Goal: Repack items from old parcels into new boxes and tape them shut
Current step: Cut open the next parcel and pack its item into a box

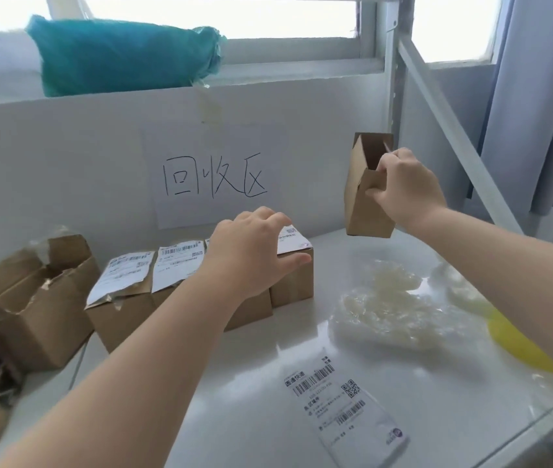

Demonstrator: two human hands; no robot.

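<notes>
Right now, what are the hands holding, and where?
The right hand holds an open cardboard box by its top edge. The left hand grips a labelled parcel across its top.

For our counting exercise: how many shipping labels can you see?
5: four on the row of boxes, one mostly under the left hand; a loose label on the table. Others may be hidden.

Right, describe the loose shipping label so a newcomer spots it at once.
Start at the white table below the handwritten paper sign. Near its front edge, in front of the crumpled clear plastic wrap, lies the shipping label. Unlike the labels stuck on the row of cardboard parcels, it lies flat and alone on the bare tabletop.
</notes>
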